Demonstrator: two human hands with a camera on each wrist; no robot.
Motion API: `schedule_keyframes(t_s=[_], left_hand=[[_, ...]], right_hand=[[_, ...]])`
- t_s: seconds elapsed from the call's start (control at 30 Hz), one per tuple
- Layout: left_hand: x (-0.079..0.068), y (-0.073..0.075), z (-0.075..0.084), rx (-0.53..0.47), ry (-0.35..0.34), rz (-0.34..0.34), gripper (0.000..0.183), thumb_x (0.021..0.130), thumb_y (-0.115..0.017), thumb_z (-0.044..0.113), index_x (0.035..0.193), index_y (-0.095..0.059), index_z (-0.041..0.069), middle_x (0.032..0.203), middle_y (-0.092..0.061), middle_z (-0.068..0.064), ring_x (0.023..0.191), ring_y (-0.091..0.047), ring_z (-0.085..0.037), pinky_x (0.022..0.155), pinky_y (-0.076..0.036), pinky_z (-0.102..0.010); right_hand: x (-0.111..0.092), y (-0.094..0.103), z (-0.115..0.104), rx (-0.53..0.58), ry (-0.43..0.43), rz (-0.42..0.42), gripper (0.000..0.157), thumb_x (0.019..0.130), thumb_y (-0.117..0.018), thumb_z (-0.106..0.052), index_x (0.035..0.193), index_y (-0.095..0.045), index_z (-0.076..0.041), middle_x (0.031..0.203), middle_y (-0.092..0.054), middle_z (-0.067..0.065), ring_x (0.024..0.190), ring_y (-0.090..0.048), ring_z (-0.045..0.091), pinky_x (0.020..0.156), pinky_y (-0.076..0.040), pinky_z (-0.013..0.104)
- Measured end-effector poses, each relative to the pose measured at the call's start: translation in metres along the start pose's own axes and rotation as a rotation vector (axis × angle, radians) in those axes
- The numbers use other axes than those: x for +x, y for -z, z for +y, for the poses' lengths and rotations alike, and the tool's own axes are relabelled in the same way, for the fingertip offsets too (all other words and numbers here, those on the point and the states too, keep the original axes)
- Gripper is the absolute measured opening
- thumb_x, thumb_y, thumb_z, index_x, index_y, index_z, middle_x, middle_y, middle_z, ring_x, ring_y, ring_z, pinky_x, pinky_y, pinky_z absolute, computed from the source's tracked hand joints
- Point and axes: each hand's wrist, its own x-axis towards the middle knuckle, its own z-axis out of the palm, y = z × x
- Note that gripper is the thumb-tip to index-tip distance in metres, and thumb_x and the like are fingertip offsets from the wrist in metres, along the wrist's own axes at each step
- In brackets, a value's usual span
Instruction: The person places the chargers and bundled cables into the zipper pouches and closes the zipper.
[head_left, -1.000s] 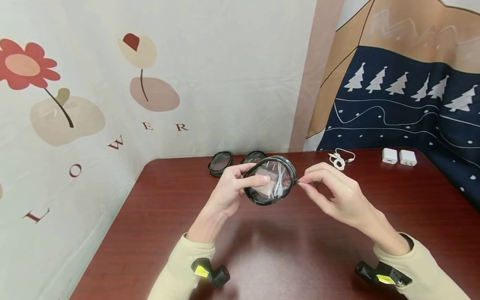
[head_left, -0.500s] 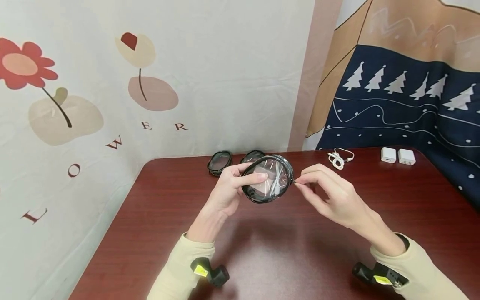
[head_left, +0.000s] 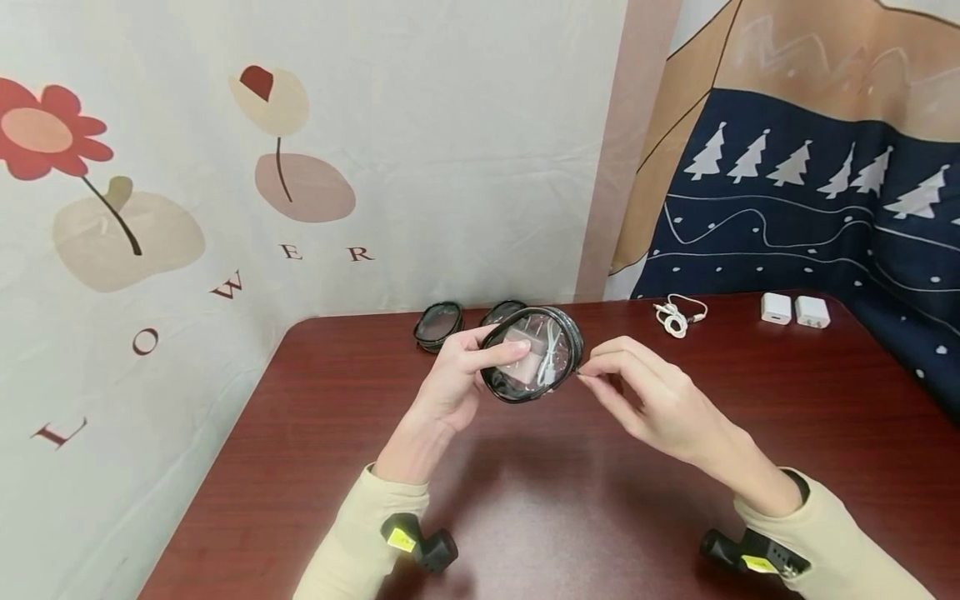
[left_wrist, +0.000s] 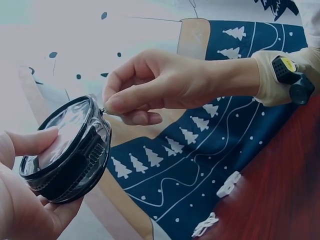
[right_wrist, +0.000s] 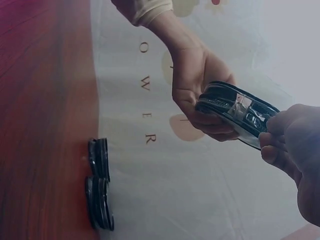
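Note:
My left hand (head_left: 450,379) holds up a round clear zip pouch (head_left: 551,315) with black trim, its thumb across the clear face. Through that face show a white charger block (head_left: 522,367) and a bundled white cable (head_left: 550,354). At the pouch's right edge my right hand (head_left: 648,396) pinches the small zipper pull (left_wrist: 103,110) between thumb and forefinger. The left wrist view shows the zipped side wall turned towards that hand. In the right wrist view the pouch is seen edge-on, with my left fingers curled beneath it.
Two more round black-trimmed pouches (head_left: 439,325) (head_left: 501,312) stand at the table's back edge, one partly hidden behind the held pouch. A coiled white cable (head_left: 677,318) and two white charger blocks (head_left: 776,308) (head_left: 812,312) lie back right. A printed cloth (head_left: 465,167) hangs behind the table.
My right hand has moved a little left and down with the zipper pull, round the pouch's edge. The pouch has shifted slightly left in my left hand's grip.

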Motion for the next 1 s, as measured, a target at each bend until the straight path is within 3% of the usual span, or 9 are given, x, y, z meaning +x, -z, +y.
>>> schedule_keyframes(t_s=[0.33,0.6,0.83,1.0], left_hand=[[0.001,-0.003,-0.004,0.037,0.025,0.016,0.022,0.084,-0.07,0.006,0.106,-0.071,0.001,0.081,-0.073,-0.005,0.066,-0.069,-0.013,0.064,-0.056,-0.027],[0.004,-0.002,-0.004,0.04,0.016,-0.008,0.021,0.086,-0.07,0.008,0.106,-0.071,0.001,0.084,-0.073,-0.006,0.069,-0.07,-0.014,0.066,-0.057,-0.028],[0.005,-0.001,-0.004,0.029,0.002,0.002,0.021,0.088,-0.07,0.011,0.107,-0.072,0.002,0.09,-0.073,-0.007,0.074,-0.07,-0.015,0.069,-0.057,-0.028],[0.005,0.0,-0.002,0.016,0.005,-0.008,0.031,0.088,-0.069,0.01,0.116,-0.068,-0.003,0.094,-0.073,-0.008,0.077,-0.071,-0.016,0.07,-0.057,-0.028]], right_hand=[[-0.003,-0.003,-0.004,0.03,-0.05,-0.031,0.03,0.105,-0.054,-0.027,0.105,-0.066,0.001,0.099,-0.065,0.009,0.09,-0.061,0.017,0.086,-0.049,0.015],[-0.003,-0.003,0.004,0.043,-0.088,-0.001,0.03,0.104,-0.057,-0.031,0.103,-0.068,-0.003,0.1,-0.065,0.004,0.086,-0.057,0.012,0.076,-0.047,0.014],[-0.006,-0.003,0.011,0.085,-0.151,0.008,0.03,0.103,-0.059,-0.034,0.102,-0.069,-0.005,0.099,-0.066,0.002,0.086,-0.059,0.01,0.075,-0.051,0.016],[-0.006,-0.002,0.018,0.079,-0.152,0.016,0.029,0.103,-0.06,-0.033,0.101,-0.069,-0.006,0.098,-0.067,0.002,0.085,-0.06,0.01,0.073,-0.051,0.017]])
